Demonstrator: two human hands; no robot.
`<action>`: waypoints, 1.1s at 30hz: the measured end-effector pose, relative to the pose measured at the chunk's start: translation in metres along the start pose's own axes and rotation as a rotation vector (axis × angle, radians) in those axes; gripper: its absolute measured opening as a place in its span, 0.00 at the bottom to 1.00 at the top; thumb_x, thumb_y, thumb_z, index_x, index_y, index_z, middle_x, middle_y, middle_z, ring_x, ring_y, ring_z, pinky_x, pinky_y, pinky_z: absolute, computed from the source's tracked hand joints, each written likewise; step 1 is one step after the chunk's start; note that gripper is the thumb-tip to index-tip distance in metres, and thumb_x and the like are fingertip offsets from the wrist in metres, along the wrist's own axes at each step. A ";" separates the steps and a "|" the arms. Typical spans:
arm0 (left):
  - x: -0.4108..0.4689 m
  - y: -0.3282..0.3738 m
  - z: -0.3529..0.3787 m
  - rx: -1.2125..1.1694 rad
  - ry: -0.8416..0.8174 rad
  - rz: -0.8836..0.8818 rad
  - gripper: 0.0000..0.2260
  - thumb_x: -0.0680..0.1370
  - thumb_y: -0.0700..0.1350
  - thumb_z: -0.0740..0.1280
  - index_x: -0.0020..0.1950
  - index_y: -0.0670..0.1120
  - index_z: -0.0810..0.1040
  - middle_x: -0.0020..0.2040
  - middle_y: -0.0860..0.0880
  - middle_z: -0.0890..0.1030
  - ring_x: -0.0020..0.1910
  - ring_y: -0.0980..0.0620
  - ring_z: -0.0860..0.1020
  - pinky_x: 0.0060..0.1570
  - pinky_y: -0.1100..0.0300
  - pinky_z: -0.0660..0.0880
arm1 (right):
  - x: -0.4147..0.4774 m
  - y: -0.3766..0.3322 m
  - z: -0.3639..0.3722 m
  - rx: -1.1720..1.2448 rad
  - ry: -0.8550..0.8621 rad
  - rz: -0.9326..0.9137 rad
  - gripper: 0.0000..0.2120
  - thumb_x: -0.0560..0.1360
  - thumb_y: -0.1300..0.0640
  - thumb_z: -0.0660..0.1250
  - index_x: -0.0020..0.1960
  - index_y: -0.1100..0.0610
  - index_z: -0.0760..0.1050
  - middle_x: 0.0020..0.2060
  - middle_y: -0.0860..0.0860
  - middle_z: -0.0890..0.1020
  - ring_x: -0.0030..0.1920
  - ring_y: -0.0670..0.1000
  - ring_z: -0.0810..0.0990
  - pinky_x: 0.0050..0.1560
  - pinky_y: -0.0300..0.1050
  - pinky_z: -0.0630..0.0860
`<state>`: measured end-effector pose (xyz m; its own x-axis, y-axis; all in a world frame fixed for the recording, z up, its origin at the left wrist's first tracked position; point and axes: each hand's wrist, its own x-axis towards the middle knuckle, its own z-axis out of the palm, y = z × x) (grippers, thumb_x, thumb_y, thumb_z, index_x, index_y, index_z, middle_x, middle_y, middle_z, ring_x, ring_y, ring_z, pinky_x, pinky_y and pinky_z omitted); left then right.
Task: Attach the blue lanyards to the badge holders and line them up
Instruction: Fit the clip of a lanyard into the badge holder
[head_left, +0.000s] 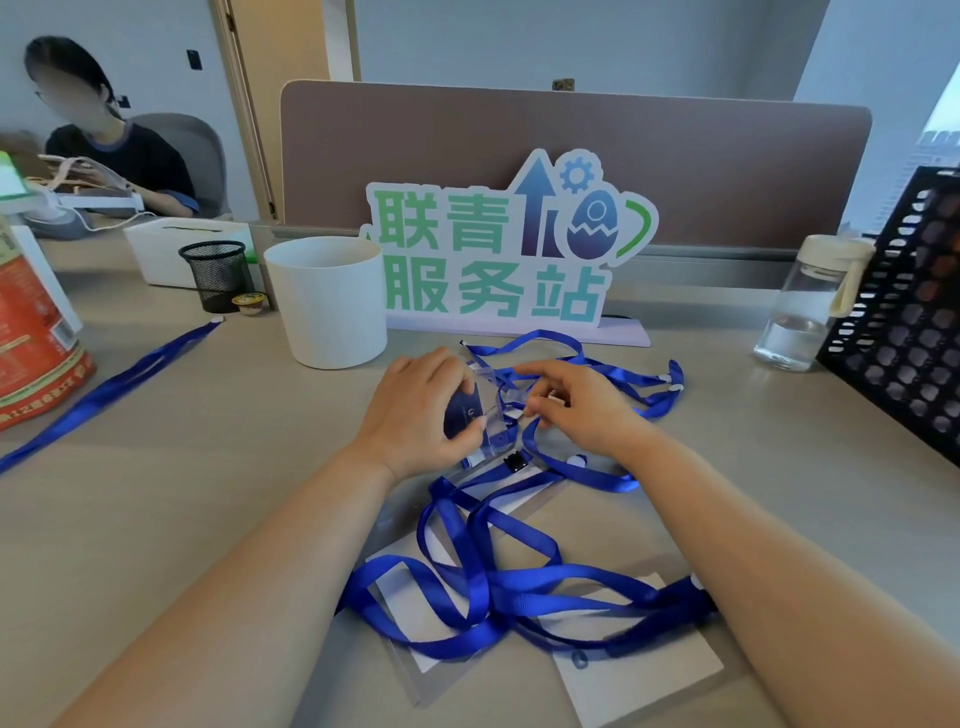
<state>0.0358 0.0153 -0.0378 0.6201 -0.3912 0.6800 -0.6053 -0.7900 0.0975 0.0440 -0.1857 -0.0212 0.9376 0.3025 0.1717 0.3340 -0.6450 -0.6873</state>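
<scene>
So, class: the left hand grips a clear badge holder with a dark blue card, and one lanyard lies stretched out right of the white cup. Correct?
Not quite. The head view shows the stretched-out lanyard left of the white cup; the left hand does grip the badge holder.

Two bare arms, left forearm (249, 571) from the near left, right forearm (769, 545) from the near right, uncovered along all that shows, left hand (415, 410) and right hand (582, 410) bare too, short plain nails

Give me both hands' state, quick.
Left hand: grips the badge holder.
Right hand: its fingers pinch the blue lanyard end.
</scene>
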 end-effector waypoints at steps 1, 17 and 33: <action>0.000 0.000 0.000 0.019 -0.008 0.018 0.16 0.65 0.57 0.62 0.41 0.45 0.71 0.39 0.51 0.74 0.37 0.50 0.74 0.42 0.58 0.66 | -0.001 0.001 0.002 0.000 0.029 0.003 0.15 0.78 0.62 0.61 0.62 0.53 0.73 0.38 0.42 0.79 0.38 0.38 0.77 0.39 0.21 0.70; -0.001 -0.001 0.009 0.047 0.045 0.074 0.18 0.66 0.62 0.64 0.42 0.51 0.64 0.39 0.53 0.72 0.37 0.50 0.74 0.43 0.60 0.59 | -0.012 -0.004 0.011 -0.019 0.119 -0.081 0.10 0.77 0.61 0.63 0.56 0.56 0.79 0.48 0.45 0.79 0.47 0.41 0.74 0.44 0.21 0.68; 0.001 0.001 0.005 0.038 0.056 0.049 0.17 0.70 0.61 0.61 0.39 0.46 0.70 0.36 0.52 0.75 0.34 0.48 0.75 0.41 0.61 0.56 | -0.014 -0.004 0.009 0.161 0.084 -0.149 0.15 0.74 0.66 0.65 0.45 0.45 0.70 0.41 0.46 0.79 0.41 0.31 0.76 0.44 0.23 0.69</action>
<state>0.0385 0.0118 -0.0411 0.5608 -0.4038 0.7228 -0.6144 -0.7882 0.0363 0.0285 -0.1808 -0.0273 0.8861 0.3222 0.3332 0.4559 -0.4755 -0.7524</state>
